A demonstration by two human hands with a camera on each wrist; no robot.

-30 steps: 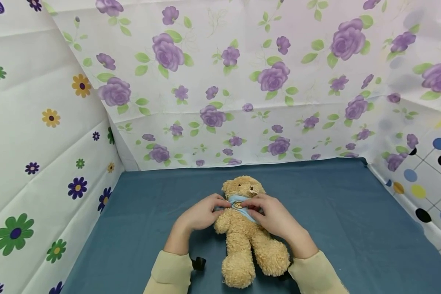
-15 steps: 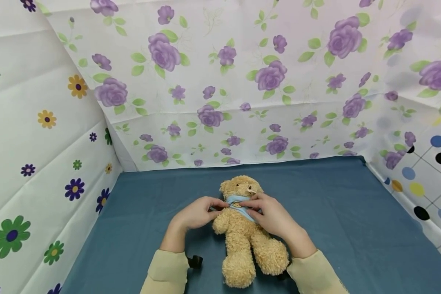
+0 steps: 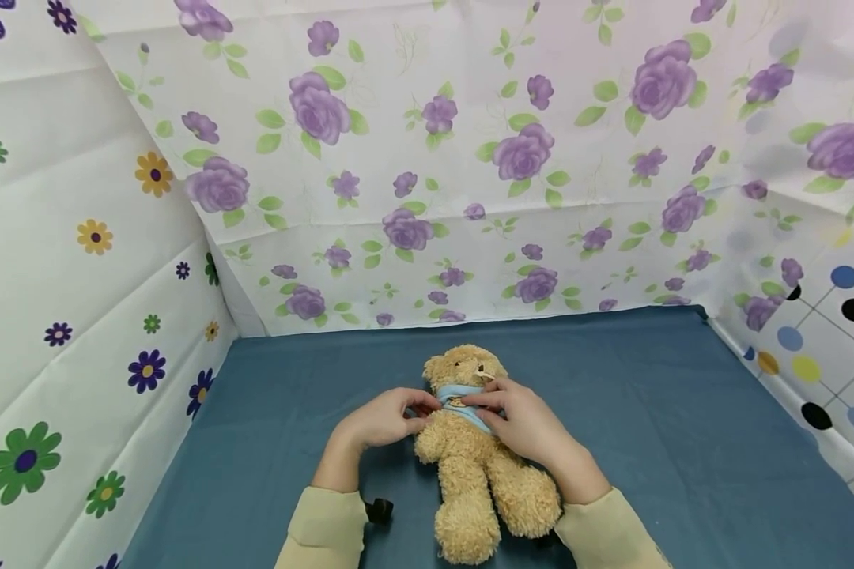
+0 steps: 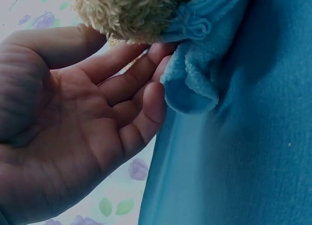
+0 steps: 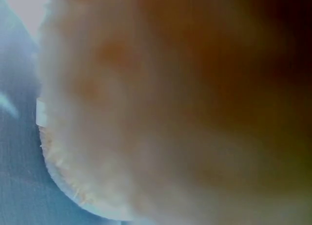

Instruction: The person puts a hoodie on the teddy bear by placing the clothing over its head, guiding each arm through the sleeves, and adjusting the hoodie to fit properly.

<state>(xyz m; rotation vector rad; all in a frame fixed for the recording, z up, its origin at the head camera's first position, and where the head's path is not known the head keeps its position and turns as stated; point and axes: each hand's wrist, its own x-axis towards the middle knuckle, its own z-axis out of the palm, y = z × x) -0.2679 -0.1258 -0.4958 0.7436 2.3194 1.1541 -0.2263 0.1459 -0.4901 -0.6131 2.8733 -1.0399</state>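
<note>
A tan plush teddy bear (image 3: 462,442) lies on its back on the dark blue cloth, its head toward the back wall. Round its neck is a light blue scarf (image 3: 480,423) with a small emblem at the front. My left hand (image 3: 387,417) holds the bear at the shoulder beside the scarf; in the left wrist view its curled fingers (image 4: 139,108) touch a rolled blue scarf end (image 4: 190,88). From the other side, my right hand (image 3: 530,419) pinches the scarf near the emblem. Blurred fur (image 5: 122,113) fills most of the right wrist view, hiding the fingers there.
The blue cloth (image 3: 292,411) covers the table. A white sheet with purple roses (image 3: 413,158) hangs at the back, with patterned sheets at left (image 3: 78,284) and right (image 3: 825,332). A black wrist device (image 3: 379,511) sits by the left cuff.
Both hands stay at the bear's neck, the fingers shifting only slightly. The whole head view has moved a little; the bear remains in place.
</note>
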